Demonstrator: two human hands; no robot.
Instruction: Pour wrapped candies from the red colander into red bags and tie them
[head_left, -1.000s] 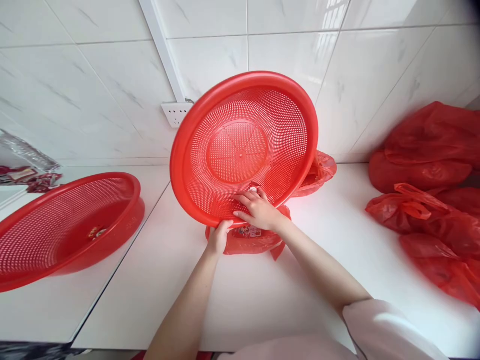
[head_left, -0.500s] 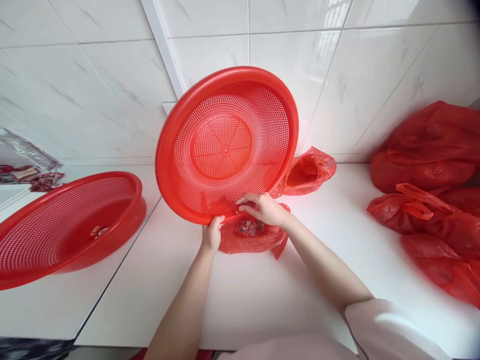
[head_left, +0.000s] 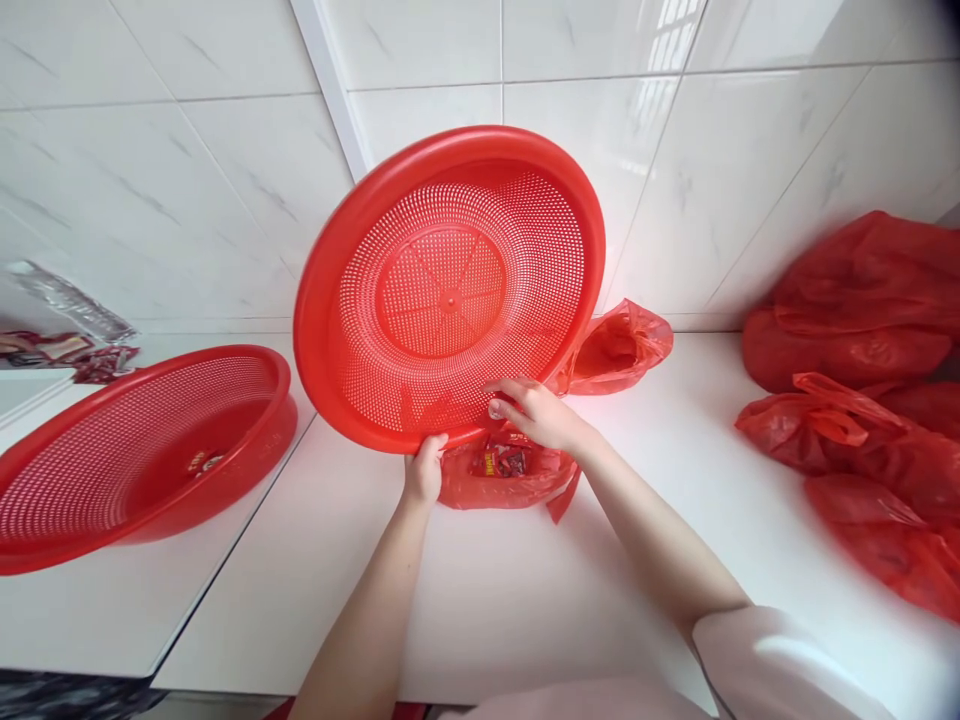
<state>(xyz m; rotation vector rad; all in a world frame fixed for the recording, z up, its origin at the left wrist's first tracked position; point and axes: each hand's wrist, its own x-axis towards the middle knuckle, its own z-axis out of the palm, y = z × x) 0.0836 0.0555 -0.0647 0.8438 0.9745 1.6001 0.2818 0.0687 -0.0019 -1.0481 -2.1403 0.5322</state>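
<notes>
A large red colander [head_left: 450,300] is tipped up on its side, its perforated inside facing me. My left hand [head_left: 426,472] is closed on its lower rim, thumb on the inner side. At the lower right, my right hand [head_left: 544,415] reaches over the rim with fingers stretched out and apart, nothing visible between them. Just beneath the rim lies an open red plastic bag [head_left: 495,494]. Small printed packets [head_left: 504,460] show in its mouth, one with yellow lettering.
Another red colander [head_left: 255,480] stands at left with a small item inside. Behind the held one is an open red bag [head_left: 626,345]. Several filled red bags [head_left: 862,310] line the right side. Clear plastic and dark red packets [head_left: 105,362] lie far left, by the tiled wall [head_left: 420,110].
A packet with yellow lettering now lies on top in the bag. My right hand's fingers have opened a little and shifted slightly right. The held colander has come slightly closer.
</notes>
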